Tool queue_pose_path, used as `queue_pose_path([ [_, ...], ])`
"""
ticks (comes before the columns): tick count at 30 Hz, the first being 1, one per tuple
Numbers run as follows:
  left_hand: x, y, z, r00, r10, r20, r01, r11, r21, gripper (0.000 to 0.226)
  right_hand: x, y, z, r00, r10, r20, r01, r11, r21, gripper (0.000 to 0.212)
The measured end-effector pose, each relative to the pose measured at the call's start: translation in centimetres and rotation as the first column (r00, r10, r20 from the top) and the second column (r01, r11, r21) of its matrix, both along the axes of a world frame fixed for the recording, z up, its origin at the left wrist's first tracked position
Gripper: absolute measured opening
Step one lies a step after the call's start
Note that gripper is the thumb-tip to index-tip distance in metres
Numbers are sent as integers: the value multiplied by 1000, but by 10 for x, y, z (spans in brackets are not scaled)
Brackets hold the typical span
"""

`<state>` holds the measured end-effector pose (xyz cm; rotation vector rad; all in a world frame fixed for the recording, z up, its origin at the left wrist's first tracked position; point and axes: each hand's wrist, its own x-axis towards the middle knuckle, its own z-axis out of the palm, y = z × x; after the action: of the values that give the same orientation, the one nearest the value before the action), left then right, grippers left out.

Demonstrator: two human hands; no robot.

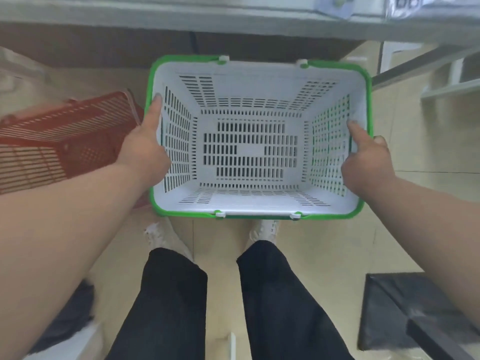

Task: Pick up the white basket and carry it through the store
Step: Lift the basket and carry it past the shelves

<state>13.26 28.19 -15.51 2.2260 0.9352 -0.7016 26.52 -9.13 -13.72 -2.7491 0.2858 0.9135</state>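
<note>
1. Head view: at frame centre, an empty white basket (250, 149) with a green rim is held above the floor (405, 198), over the person's shoes.
2. The left hand (145, 149) pinches the left wall, thumb inside; the right hand (368, 162) pinches the right wall likewise.
3. A red basket (59, 141) lies at left, just beside the left hand.
4. Judgement: keep both grips even and the basket level, swinging clear of the shelf (233, 19) at top.

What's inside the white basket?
Nothing. The white basket is empty: only its slotted floor and walls show. The left hand and right hand grip its short sides, thumbs inside. The floor straight under it is covered.
</note>
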Motion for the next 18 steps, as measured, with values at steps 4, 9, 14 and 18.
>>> queue_pose_path([
  [4,1,28,77,1000,4,10,-4,1000,-5,102,14,28,69,997,63,37,-63,998,4,72],
  [9,-37,80,168,993,20,120,-25,999,37,102,4,82,150,987,148,63,-150,989,19,64],
  [14,-97,147,202,983,102,150,-114,990,78,102,-28,161,187,977,183,112,-189,981,50,57],
  [18,-147,204,204,970,186,155,-202,974,98,101,-58,232,178,960,253,120,-263,962,78,56],
])
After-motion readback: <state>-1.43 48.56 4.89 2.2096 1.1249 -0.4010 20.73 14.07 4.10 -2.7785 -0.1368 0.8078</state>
